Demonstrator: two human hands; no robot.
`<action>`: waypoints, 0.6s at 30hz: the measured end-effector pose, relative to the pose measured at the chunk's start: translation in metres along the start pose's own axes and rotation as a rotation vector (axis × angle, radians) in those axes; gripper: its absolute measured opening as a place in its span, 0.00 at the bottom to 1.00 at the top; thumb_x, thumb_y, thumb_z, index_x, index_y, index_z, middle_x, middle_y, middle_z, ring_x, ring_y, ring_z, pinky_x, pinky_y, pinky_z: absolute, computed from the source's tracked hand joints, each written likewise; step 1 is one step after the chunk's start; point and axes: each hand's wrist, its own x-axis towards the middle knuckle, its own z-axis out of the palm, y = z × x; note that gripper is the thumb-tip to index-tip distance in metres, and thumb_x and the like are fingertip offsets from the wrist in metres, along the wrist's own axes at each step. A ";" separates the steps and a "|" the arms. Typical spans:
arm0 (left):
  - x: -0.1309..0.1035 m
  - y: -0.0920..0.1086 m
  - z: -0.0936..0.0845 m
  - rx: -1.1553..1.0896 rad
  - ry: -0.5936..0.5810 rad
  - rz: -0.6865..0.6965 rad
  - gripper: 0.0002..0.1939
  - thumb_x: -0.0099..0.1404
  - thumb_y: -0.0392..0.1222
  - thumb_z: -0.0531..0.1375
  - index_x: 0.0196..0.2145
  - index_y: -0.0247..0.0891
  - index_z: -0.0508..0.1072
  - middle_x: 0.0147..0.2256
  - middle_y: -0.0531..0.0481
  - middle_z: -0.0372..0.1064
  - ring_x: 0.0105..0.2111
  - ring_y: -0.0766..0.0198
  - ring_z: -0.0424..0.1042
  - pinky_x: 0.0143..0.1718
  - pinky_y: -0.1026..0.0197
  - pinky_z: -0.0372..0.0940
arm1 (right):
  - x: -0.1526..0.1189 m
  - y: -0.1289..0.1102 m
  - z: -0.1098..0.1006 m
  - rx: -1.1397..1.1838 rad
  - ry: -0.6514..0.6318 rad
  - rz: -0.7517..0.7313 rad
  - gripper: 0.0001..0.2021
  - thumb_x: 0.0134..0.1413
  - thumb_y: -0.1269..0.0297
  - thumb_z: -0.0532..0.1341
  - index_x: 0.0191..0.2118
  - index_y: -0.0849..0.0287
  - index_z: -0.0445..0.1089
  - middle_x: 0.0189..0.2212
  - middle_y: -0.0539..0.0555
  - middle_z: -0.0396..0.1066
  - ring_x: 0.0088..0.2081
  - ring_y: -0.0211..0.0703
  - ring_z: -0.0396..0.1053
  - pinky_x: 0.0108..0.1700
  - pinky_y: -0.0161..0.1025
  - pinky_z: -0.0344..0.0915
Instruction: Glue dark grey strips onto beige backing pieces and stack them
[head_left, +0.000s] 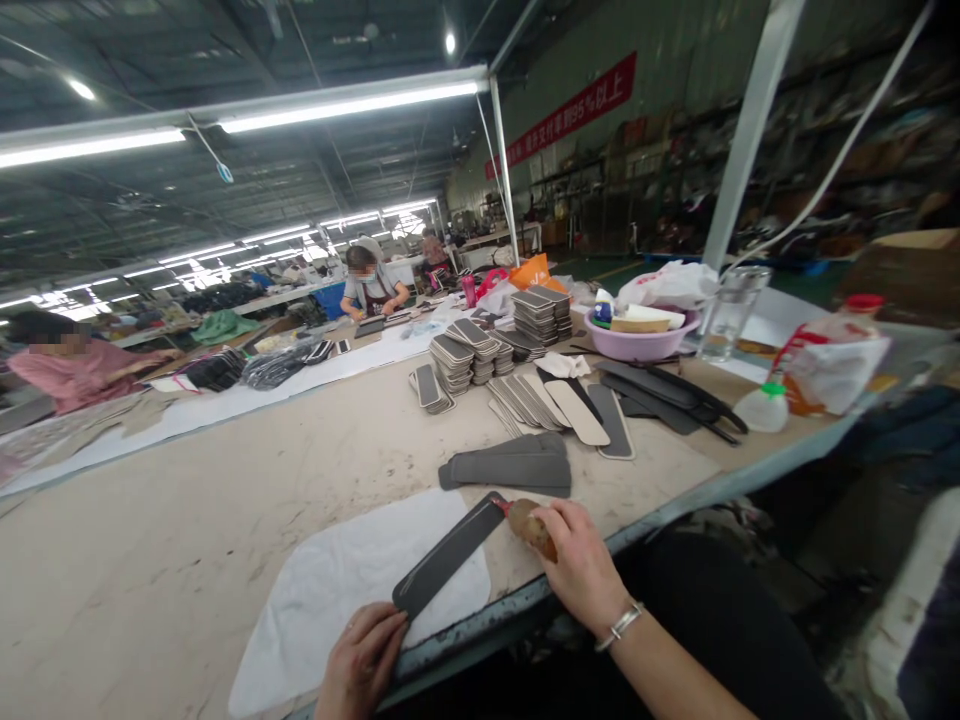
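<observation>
My left hand [363, 655] pinches the near end of a dark grey rounded strip [446, 560], which lies slanted across a white cloth [337, 575]. In my right hand [577, 550] is a brownish squeeze bottle [531, 528] with a red nozzle. Its tip touches or hovers just over the strip's far end; I cannot tell which. Thin, shiny lines run along the strip's edges, like wet glue. Just beyond lies a fanned pile of similar dark grey strips [510, 466].
Behind are stacks of pale-edged grey pieces [465, 355] and fanned beige pieces [525, 400]. To the right stand a purple basin [641, 342], a glass [731, 315], a green-capped bottle [763, 408] and a red-capped jug [832, 355]. Co-workers sit farther back. The table edge [517, 610] is close.
</observation>
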 end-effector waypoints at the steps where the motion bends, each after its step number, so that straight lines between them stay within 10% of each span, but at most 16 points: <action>1: 0.000 0.001 -0.001 -0.003 -0.003 -0.003 0.08 0.62 0.41 0.56 0.38 0.43 0.74 0.37 0.48 0.70 0.38 0.61 0.71 0.39 0.61 0.70 | -0.001 -0.003 0.000 0.027 -0.002 -0.008 0.19 0.44 0.77 0.58 0.44 0.55 0.62 0.44 0.58 0.59 0.47 0.51 0.59 0.48 0.51 0.62; 12: 0.002 0.011 -0.006 -0.054 -0.054 -0.077 0.08 0.63 0.37 0.55 0.38 0.41 0.73 0.36 0.47 0.69 0.37 0.62 0.69 0.38 0.59 0.69 | -0.028 -0.071 0.021 0.328 -0.302 -0.150 0.16 0.44 0.78 0.59 0.40 0.54 0.64 0.39 0.54 0.61 0.42 0.45 0.61 0.45 0.44 0.63; 18: 0.001 0.008 -0.005 -0.051 -0.052 -0.051 0.08 0.62 0.37 0.56 0.38 0.41 0.73 0.36 0.47 0.69 0.38 0.62 0.69 0.39 0.60 0.69 | -0.023 -0.056 0.014 0.219 -0.258 -0.118 0.20 0.42 0.80 0.57 0.42 0.54 0.63 0.41 0.55 0.61 0.43 0.47 0.61 0.46 0.46 0.63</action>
